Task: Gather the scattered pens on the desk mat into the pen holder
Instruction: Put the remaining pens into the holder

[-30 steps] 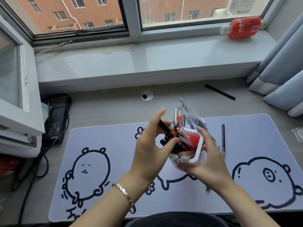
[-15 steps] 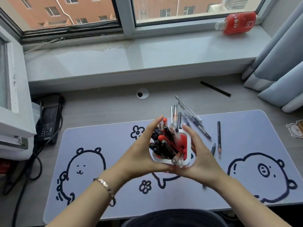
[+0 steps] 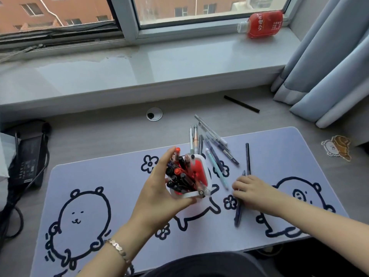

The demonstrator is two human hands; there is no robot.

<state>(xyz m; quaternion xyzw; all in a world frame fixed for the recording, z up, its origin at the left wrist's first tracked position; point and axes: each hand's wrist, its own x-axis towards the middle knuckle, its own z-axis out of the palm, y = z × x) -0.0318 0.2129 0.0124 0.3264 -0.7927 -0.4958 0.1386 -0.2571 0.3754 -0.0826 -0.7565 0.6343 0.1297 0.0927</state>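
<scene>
My left hand [image 3: 159, 196] grips the white pen holder [image 3: 205, 172] with a red inside, tilted above the desk mat [image 3: 111, 176]; several black and orange pens stick out of it. My right hand [image 3: 253, 193] lies on the mat to the holder's right, fingers curled over a dark blue pen [image 3: 238, 213]. A light blue pen [image 3: 217, 171] lies between holder and hand. A black pen [image 3: 247, 158] lies just beyond my right hand. Several more pens [image 3: 211, 140] are heaped at the mat's far edge.
Another black pen [image 3: 241, 103] lies on the bare desk near the sill. A red bottle [image 3: 263, 24] lies on the windowsill. Curtains [image 3: 329, 56] hang at right. A power adapter [image 3: 28, 156] with cables sits at left. A cable hole [image 3: 154, 114] is behind the mat.
My right hand has let go of the holder and dropped right onto the dark blue pen. My left hand alone now holds the holder.
</scene>
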